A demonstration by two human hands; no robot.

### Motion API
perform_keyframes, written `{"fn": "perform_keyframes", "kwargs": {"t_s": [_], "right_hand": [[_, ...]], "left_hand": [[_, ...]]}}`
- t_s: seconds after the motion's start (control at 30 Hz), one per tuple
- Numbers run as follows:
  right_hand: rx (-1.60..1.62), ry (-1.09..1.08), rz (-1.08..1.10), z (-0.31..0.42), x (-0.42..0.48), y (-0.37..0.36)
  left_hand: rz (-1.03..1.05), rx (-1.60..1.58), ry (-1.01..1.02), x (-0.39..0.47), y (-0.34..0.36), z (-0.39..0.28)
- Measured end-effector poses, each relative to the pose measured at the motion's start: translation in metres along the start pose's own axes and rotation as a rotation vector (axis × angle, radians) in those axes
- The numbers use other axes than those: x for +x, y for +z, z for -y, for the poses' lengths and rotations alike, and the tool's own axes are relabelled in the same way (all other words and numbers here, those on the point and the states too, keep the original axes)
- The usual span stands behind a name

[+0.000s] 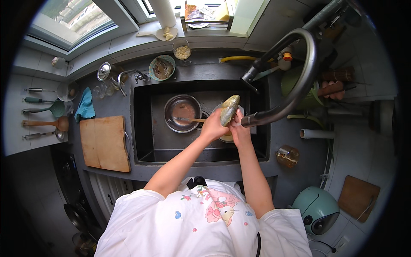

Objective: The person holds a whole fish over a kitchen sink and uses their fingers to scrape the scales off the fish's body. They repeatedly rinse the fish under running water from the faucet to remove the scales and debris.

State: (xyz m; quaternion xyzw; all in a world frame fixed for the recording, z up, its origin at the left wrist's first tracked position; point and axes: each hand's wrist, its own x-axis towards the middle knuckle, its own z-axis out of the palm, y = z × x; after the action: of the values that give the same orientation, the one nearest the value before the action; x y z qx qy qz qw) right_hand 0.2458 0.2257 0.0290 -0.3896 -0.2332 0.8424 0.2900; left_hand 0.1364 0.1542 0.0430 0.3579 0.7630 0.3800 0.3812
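Note:
A whole fish (230, 109) with yellowish and silvery scales is raised above the right half of the dark sink (154, 144). My left hand (214, 124) grips its left side. From the right, my right hand (239, 128) supports its lower part, with the fingers against its edge. Beneath both hands is a bowl (227, 138), mostly hidden, with yellowish contents. To the left stands a steel basin (167, 112) holding cloudy pinkish liquid. A wooden-handled utensil (192, 120) lies across its rim, its handle end hidden behind my left hand.
A curved black faucet (313, 74) arches in from the right, its lower end close to my right wrist. Left of the sink lies a wooden cutting board (102, 143). Behind stand a small tap (141, 76), a patterned bowl (171, 72) and a glass of peeled cloves (182, 51). A glass mug (288, 156) sits at right.

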Motion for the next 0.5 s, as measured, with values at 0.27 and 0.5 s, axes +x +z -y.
{"fn": "perform_keyframes", "kwargs": {"t_s": [0.27, 0.5], "right_hand": [[-0.005, -0.032, 0.002, -0.021, -0.001, -0.011], [-0.019, -0.015, -0.068, -0.019, 0.0, -0.018]], "left_hand": [[-0.153, 0.359, 0.193, 0.002, 0.014, 0.006], [-0.133, 0.432, 0.289, -0.005, 0.016, 0.002]]}}
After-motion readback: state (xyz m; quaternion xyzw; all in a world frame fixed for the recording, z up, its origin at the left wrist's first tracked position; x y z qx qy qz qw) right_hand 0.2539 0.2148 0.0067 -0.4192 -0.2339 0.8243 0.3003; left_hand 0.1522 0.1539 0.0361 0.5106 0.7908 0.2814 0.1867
